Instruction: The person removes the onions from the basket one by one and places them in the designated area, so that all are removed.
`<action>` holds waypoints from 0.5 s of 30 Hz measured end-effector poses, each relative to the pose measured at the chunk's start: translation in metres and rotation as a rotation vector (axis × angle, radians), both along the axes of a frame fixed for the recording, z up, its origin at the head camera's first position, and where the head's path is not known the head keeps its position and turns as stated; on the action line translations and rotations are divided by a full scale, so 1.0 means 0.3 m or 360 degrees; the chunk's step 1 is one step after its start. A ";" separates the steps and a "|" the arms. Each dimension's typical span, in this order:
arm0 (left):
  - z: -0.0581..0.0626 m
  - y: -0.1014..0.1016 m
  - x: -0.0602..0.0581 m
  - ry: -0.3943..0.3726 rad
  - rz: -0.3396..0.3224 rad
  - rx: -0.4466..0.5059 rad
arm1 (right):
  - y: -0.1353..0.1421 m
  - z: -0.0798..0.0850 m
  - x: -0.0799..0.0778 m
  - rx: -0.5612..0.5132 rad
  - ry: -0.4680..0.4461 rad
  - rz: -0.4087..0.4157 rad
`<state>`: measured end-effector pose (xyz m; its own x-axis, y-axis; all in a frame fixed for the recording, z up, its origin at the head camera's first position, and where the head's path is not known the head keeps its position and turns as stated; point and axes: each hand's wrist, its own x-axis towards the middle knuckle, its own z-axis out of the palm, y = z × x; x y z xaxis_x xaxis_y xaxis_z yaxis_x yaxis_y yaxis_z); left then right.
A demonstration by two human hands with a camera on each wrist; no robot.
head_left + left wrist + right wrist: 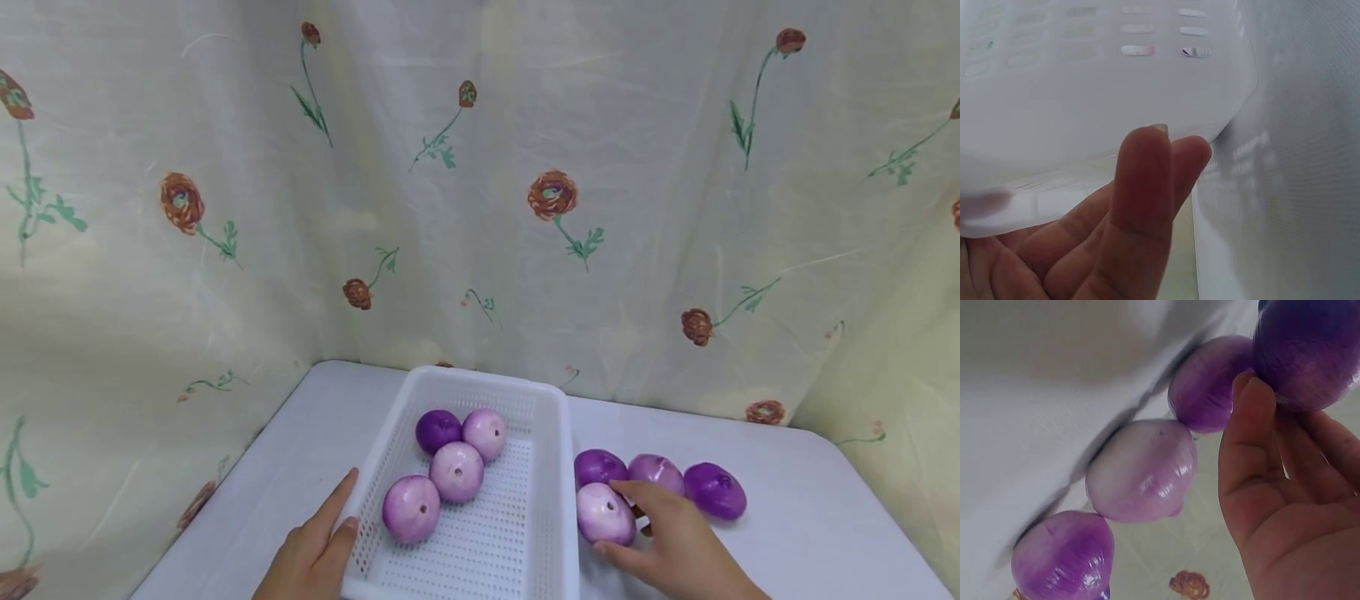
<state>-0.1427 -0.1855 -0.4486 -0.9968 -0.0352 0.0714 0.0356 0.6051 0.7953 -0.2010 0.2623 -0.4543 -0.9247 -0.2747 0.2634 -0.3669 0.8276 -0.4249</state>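
My right hand (678, 542) pinches a pale purple onion (602, 515) between thumb and fingers, just beside the basket's right wall. That same held onion (1310, 350) looks darker in the right wrist view, where my thumb lies against its side. My left hand (311, 546) holds the left rim of a white perforated plastic basket (551, 500). From the left wrist view, fingers (1141, 181) curl beneath the basket's edge. Inside the basket, toward its left side, lie several onions, including a dark purple onion (438, 432) and a paler onion (457, 472).
Right of the basket, a purple onion (597, 467), a lighter onion (656, 473) and a dark purple onion (714, 492) lie in a row on the white table (810, 500). A flower-patterned curtain (480, 208) hangs behind and along both sides.
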 end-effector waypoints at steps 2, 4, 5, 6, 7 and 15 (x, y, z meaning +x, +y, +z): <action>-0.001 0.001 0.001 0.0005 0.0004 0.0000 | -0.004 -0.008 0.000 0.0029 0.0060 0.0009; -0.001 0.003 0.002 0.0008 0.0007 0.0006 | -0.006 -0.017 -0.001 0.0052 0.0119 0.0016; -0.001 0.004 0.003 0.0010 0.0009 0.0008 | -0.006 -0.021 -0.002 0.0062 0.0142 0.0016; -0.001 0.005 0.004 0.0009 0.0011 0.0009 | -0.007 -0.026 -0.003 0.0066 0.0161 0.0021; -0.001 0.005 0.005 0.0013 0.0008 0.0010 | -0.007 -0.032 -0.005 0.0072 0.0181 0.0028; -0.001 0.006 0.005 -0.0008 0.0004 0.0044 | -0.011 -0.061 -0.013 0.0107 0.0235 0.0042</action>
<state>-0.1413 -0.1837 -0.4488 -0.9971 -0.0398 0.0651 0.0297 0.5832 0.8118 -0.2048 0.2591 -0.4726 -0.8697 -0.3200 0.3759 -0.4432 0.8416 -0.3089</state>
